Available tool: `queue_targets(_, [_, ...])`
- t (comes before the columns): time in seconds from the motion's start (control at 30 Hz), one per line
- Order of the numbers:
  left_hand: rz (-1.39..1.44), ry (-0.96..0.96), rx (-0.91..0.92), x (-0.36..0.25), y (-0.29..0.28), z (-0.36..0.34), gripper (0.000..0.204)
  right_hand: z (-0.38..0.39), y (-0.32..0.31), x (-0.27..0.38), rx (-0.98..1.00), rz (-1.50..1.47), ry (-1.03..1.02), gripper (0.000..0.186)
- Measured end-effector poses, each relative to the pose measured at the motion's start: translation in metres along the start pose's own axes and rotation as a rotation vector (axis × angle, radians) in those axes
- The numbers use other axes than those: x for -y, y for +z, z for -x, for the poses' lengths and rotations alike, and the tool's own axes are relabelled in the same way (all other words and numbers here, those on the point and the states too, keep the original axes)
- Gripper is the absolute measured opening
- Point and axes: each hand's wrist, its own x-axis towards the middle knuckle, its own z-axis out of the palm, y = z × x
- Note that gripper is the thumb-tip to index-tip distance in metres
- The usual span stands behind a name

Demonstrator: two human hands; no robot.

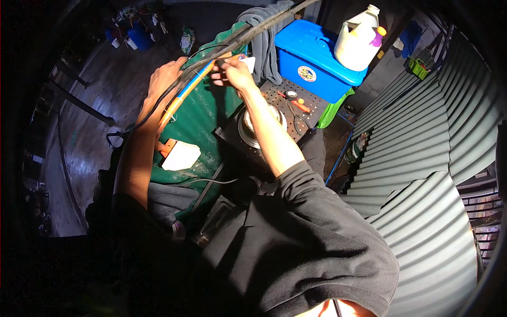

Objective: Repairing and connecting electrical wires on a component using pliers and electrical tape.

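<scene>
An orange pipe with a blue length (190, 87) runs slantwise beneath a grey-brown pole (248, 36), over a green sheet (222, 108). A black cable (156, 108) hangs along the pole. At the pole's left side is my left hand (166, 76), its fingertips partly hidden, so its grip is unclear. Near the pipe's upper end, my right hand (235, 75) has its thumb and forefinger together on something dark that I cannot make out. The other fingers curl loosely. Just beyond it shows a small white piece (247, 64).
A blue lidded box (317, 58) bears a whitish jug (354, 45). On the perforated metal table (285, 94) lie a roll of tape (291, 95), red-handled pliers (300, 106) and a round metal dish (248, 129). An orange-handled, pale-headed tool (180, 155) rests on the green sheet.
</scene>
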Motion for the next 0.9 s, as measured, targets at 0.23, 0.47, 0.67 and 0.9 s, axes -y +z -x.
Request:
queue_targets(0.23, [-0.076, 0.022, -0.037, -0.028, -0.007, -0.019, 0.041, -0.021, -0.071, -0.024, -0.373, -0.114, -0.045, 0.011])
queue_targets(0.47, [0.032, 0.12, 0.218, -0.034, 0.006, -0.034, 0.036, -0.054, -0.065, -0.074, -0.34, -0.438, 0.135, 0.023])
queue_targets(0.67, [-0.001, 0.15, 0.125, -0.033, 0.004, -0.035, 0.033, -0.057, -0.059, -0.086, -0.505, -0.312, 0.145, 0.033])
queue_targets(0.9, [-0.176, -0.051, 0.031, -0.036, 0.002, -0.054, 0.03, -0.04, -0.033, -0.077, -0.668, -0.185, 0.027, 0.038])
